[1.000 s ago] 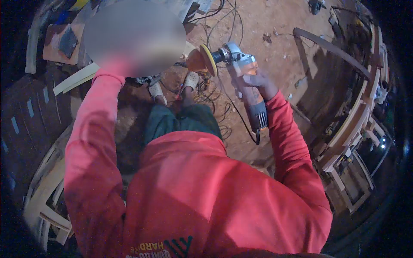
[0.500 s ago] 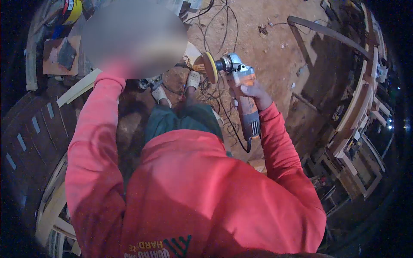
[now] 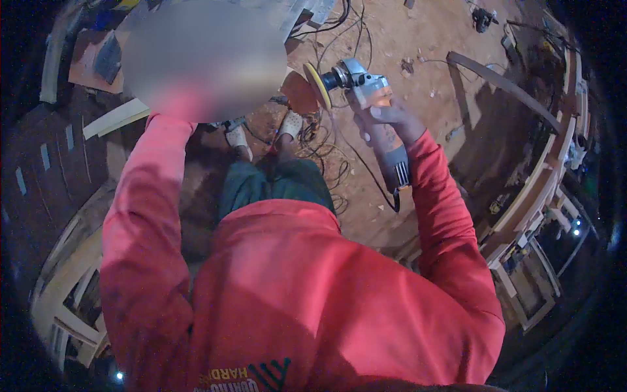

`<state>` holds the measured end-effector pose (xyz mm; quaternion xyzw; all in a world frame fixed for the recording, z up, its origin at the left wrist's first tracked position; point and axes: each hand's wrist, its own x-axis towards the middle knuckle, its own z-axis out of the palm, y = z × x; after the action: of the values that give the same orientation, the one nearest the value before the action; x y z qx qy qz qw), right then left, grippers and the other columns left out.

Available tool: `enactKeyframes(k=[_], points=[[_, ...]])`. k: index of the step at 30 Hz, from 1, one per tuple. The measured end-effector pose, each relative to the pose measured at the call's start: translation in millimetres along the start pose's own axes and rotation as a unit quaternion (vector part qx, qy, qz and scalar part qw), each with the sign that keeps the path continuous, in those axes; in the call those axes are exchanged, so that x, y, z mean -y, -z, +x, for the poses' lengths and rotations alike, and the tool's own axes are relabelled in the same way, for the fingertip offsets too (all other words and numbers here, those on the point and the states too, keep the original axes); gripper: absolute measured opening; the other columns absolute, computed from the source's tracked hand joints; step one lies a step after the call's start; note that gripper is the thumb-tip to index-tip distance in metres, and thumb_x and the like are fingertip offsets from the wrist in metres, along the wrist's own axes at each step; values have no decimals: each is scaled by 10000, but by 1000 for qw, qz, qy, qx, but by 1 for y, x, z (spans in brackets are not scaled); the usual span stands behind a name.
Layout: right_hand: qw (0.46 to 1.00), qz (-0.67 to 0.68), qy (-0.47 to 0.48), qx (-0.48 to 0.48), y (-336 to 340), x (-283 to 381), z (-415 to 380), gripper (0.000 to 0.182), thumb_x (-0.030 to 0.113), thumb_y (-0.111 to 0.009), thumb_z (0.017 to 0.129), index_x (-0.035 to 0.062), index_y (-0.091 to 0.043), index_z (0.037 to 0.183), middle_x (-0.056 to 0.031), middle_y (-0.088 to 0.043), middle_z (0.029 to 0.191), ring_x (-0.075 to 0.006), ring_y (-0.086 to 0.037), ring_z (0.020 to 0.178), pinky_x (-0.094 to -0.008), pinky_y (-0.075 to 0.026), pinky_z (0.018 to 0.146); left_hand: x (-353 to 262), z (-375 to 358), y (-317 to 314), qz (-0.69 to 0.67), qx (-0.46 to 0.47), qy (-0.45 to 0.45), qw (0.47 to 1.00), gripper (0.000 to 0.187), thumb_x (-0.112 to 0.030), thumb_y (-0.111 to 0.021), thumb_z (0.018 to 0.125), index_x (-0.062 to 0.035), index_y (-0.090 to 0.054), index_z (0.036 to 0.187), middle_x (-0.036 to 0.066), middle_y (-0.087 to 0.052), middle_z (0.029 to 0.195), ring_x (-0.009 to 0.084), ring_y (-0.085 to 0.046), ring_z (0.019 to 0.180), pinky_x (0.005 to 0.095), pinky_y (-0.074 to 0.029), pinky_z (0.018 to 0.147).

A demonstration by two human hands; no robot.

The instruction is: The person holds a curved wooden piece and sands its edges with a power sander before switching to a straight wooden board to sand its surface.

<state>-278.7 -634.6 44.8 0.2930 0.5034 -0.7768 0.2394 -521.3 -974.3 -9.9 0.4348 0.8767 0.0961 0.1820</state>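
Observation:
My right hand [image 3: 392, 123] is wrapped round the body of an orange and grey angle grinder [image 3: 392, 147]. The grinder's head carries a round yellow backing pad [image 3: 318, 85], tilted nearly edge-on and facing left. Close to the pad's left side is a reddish-brown sanding disc [image 3: 302, 93], partly hidden by a blurred patch. The sleeve of my left arm [image 3: 171, 124] runs up into that patch. My left hand and whatever it touches are hidden there, so its fingers cannot be made out.
A black power cord [image 3: 366, 166] hangs from the grinder, and loose cables lie on the dirt floor [image 3: 418, 26]. A curved dark board [image 3: 503, 85] lies to the right. Timber frames [image 3: 529, 202] stand along the right edge, wood pieces [image 3: 72, 313] at lower left.
The grinder and my right hand have shifted slightly right. Beside the pad, a reddish-brown disc face now shows where a pale piece showed before. The view has turned a little.

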Motion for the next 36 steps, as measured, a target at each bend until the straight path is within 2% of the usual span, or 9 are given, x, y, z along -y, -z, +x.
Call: enactKeyframes(k=[4,13,19,21,23,25,28,31,36], points=[[998,-63,0,7,-2,17,-6,636,358,-775,800,10,-570,1293,-119,-661,957,-223,-663,713,-341,-564,603,-14,-10,9,20,21,15,999,539,-453,-818,698,-267,-679,1184,41,-634,1259,307,-632,1168,487,-550,961],[998,40,-39,14,-4,0,-8,639,346,-769,802,13,-560,1306,-109,-649,985,-222,-663,761,-340,-564,613,18,17,-16,2,-3,-9,1000,561,-436,-825,686,-265,-680,1201,44,-621,1329,316,-641,1163,477,-558,952],[996,63,22,-55,4,-45,5,644,314,-783,795,16,-551,1317,-96,-641,1044,-227,-664,823,-373,-575,624,34,53,-28,12,-7,-47,999,560,-441,-832,680,-270,-691,1195,37,-640,1300,316,-662,1117,479,-565,921],[996,49,38,-65,10,-63,9,614,362,-795,798,30,-602,1277,-60,-663,1073,-191,-652,898,-345,-545,774,38,63,-33,9,-8,-50,999,565,-440,-835,678,-274,-695,1199,37,-647,1273,319,-665,1103,483,-565,915],[994,63,35,-78,7,-66,10,612,388,-802,795,37,-621,1263,-45,-671,1091,-173,-645,934,-331,-529,851,43,71,-38,9,-21,-48,999,569,-440,-837,676,-277,-699,1204,38,-653,1238,323,-668,1084,487,-564,907],[990,106,12,-91,-2,-67,6,635,393,-803,787,37,-610,1276,-50,-665,1098,-173,-643,932,-330,-529,855,45,80,-40,6,-6,-49,999,568,-442,-839,675,-276,-705,1201,46,-655,1205,327,-672,1070,486,-563,906],[984,128,27,-120,-7,-75,11,701,334,-810,755,12,-538,1316,-120,-647,982,-230,-673,777,-360,-588,611,41,86,-32,-14,1,-51,999,544,-443,-840,676,-260,-717,1173,54,-656,1173,333,-675,1050,487,-562,904],[977,165,38,-133,-21,-55,10,696,340,-804,758,13,-537,1312,-119,-645,974,-227,-670,752,-355,-583,605,37,83,-23,-22,-9,-59,998,510,-437,-841,678,-240,-727,1135,59,-658,1154,338,-677,1033,491,-562,900],[996,66,9,-60,-8,-28,9,673,361,-786,777,18,-544,1302,-116,-650,958,-224,-661,707,-351,-569,605,28,55,-16,-17,11,-32,999,491,-431,-835,687,-237,-717,1123,51,-656,1164,334,-673,1049,493,-568,892]])
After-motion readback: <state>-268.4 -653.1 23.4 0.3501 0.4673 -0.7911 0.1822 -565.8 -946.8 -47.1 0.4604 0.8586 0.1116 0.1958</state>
